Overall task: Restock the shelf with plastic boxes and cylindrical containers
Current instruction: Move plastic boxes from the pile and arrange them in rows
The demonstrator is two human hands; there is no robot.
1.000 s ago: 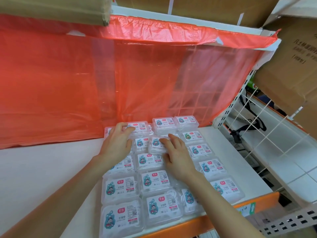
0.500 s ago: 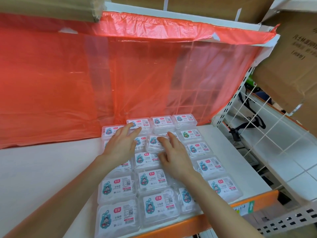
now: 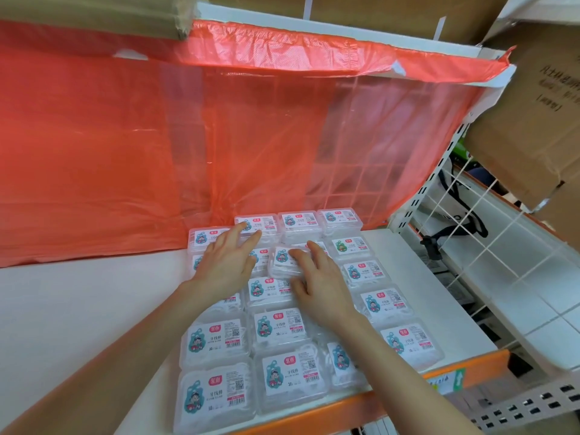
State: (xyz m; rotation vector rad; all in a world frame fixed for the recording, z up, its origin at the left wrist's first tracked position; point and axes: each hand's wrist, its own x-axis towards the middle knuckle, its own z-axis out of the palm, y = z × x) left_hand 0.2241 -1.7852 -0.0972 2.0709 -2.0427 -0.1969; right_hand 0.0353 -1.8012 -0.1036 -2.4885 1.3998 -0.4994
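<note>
both hands [image 3: 226, 265] flat on plastic boxes [image 3: 216, 342], shelf [image 3: 78, 309].

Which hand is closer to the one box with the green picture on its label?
Right. The right hand lies just left of the green-label box; the left hand rests farther left, across another column.
</note>
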